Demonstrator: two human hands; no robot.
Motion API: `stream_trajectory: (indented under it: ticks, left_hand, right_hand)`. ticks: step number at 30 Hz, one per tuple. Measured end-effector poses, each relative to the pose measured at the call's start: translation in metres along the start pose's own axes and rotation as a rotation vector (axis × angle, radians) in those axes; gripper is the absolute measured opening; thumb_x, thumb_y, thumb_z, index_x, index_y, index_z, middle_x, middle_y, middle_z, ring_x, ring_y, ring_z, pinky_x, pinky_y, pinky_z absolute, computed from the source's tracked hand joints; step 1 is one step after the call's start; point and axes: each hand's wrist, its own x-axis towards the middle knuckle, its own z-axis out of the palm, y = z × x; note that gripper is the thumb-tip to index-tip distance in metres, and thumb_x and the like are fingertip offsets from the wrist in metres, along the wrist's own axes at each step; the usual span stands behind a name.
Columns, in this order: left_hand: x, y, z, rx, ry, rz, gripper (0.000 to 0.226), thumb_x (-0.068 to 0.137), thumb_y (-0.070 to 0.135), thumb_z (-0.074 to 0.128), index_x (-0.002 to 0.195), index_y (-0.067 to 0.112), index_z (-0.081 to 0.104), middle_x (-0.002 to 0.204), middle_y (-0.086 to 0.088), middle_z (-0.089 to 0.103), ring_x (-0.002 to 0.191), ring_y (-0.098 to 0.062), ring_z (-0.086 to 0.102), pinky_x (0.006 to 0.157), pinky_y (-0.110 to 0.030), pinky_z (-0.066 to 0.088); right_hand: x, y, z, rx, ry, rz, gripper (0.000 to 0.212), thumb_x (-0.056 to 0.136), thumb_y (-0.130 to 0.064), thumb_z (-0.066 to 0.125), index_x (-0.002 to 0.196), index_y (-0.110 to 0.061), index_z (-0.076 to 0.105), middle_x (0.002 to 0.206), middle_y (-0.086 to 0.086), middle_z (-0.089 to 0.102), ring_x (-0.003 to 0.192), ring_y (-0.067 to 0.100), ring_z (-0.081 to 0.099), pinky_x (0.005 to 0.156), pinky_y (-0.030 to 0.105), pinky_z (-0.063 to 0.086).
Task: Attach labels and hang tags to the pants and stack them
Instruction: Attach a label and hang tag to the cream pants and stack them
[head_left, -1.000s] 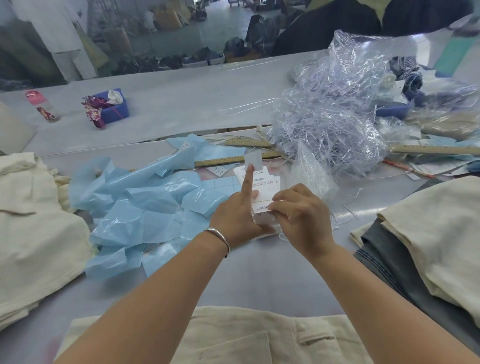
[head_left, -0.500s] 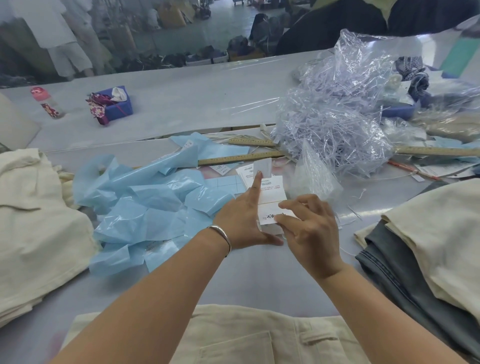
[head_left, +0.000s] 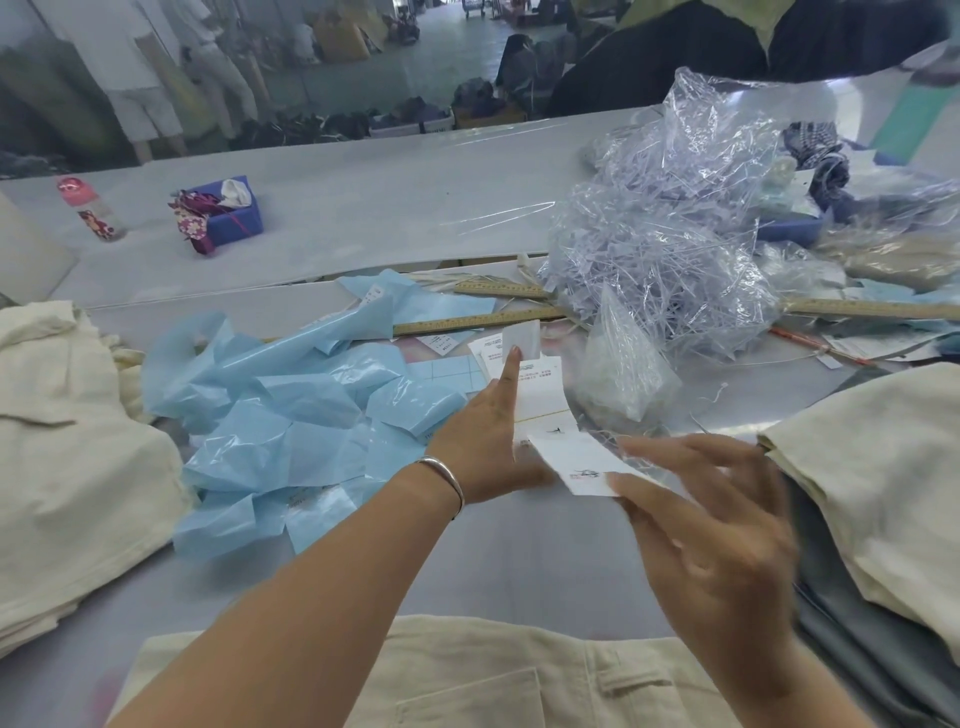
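Pulling one white paper tag (head_left: 584, 462) off the small stack of tags (head_left: 537, 395) is, by my reading, an early step: the cream pants (head_left: 467, 675) at the counter's near edge show no tag yet. The right hand (head_left: 711, 540) pinches the thin, printed card at its corner, other fingers spread and blurred. The left hand (head_left: 493, 436) steadies the stack, forefinger straight along it. Folded cream and grey pants (head_left: 883, 493) are piled at right; soft rumpled cream ones (head_left: 67, 441) lie left. Crinkly blue plastic (head_left: 280, 415) and glossy clear bags of fasteners (head_left: 670, 254) litter the grey counter (head_left: 363, 208).
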Motion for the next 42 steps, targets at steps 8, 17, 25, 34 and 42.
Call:
stream_trajectory:
  ticks: [8,17,25,34,42]
  left_hand:
    - [-0.005,0.01,0.005,-0.065,0.079,-0.059,0.13,0.066,0.046,0.084,0.153,0.027,-0.011,0.146,-0.008,0.04,0.133,-0.024,0.034,0.109,-0.036,0.033]
    - [-0.079,0.046,0.001,-0.289,0.313,0.008,0.099,0.074,-0.017,0.046,0.15,0.035,0.008,0.123,0.007,0.06,0.119,-0.013,0.046,0.093,-0.016,0.034]
    - [-0.145,0.08,0.001,-0.575,0.03,0.016,0.092,0.08,0.031,0.07,0.149,0.044,0.01,0.116,0.025,0.065,0.121,0.004,0.05,0.103,-0.024,0.038]
    - [-0.186,0.101,0.024,-0.911,-0.115,-0.201,0.085,0.075,-0.005,0.077,0.145,0.019,0.036,0.076,-0.008,0.06,0.075,-0.019,0.053,0.076,-0.027,0.044]
    - [-0.206,0.113,0.042,-0.919,0.387,-0.295,0.088,0.077,0.005,0.078,0.146,0.035,0.033,0.064,-0.002,0.065,0.059,-0.01,0.055,0.064,-0.017,0.046]
  right_hand:
    - [-0.009,0.011,-0.027,0.382,-0.233,0.553,0.025,0.064,-0.005,0.085,0.067,-0.027,0.075,0.1,-0.011,0.069,0.097,0.013,0.057,0.084,0.016,0.043]
    - [-0.025,0.015,-0.038,0.618,-0.538,0.915,0.045,0.064,0.025,0.049,0.046,-0.015,0.058,0.099,-0.007,0.072,0.101,0.01,0.062,0.074,0.027,0.053]
    - [-0.013,0.006,-0.075,0.701,-0.929,0.772,0.037,0.058,0.017,0.042,0.048,-0.014,0.059,0.068,0.002,0.066,0.099,0.015,0.062,0.076,0.021,0.05]
    - [-0.01,-0.006,-0.095,0.66,-1.14,0.6,0.043,0.055,0.012,0.038,0.057,-0.018,0.069,0.06,0.005,0.066,0.059,0.01,0.056,0.059,0.016,0.041]
    - [-0.059,-0.024,-0.097,1.049,-0.325,1.087,0.054,0.088,0.018,0.036,0.08,-0.014,0.079,0.08,0.008,0.074,0.071,0.02,0.066,0.067,0.025,0.056]
